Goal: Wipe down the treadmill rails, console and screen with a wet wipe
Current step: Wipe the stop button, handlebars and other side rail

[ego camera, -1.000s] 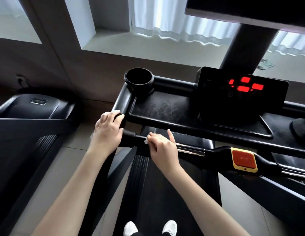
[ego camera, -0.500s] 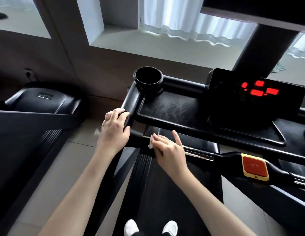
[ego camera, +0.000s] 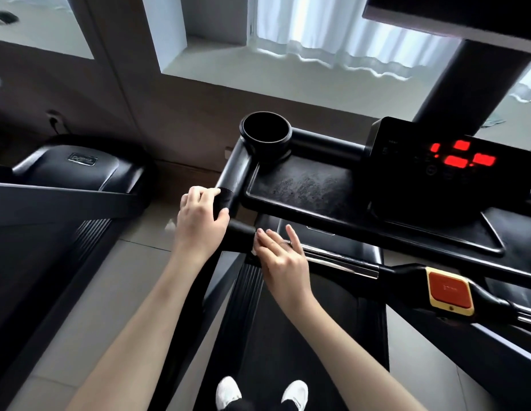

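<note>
My left hand grips the black left side rail of the treadmill just below the console corner. My right hand lies over the cross handlebar near its left end and presses a white wet wipe against it; only a small edge of the wipe shows under my fingers, and my index finger is lifted. The black console tray lies beyond the bar. The screen with red lit digits stands at the right.
A round black cup holder sits at the console's left corner. An orange-and-yellow stop button is on the bar to the right. A second treadmill stands on the left. My white shoes are on the belt below.
The view has shifted, so the console sits further right in the frame. My right hand has slid slightly left along the handlebar with the wipe. My left hand keeps its hold on the side rail.
</note>
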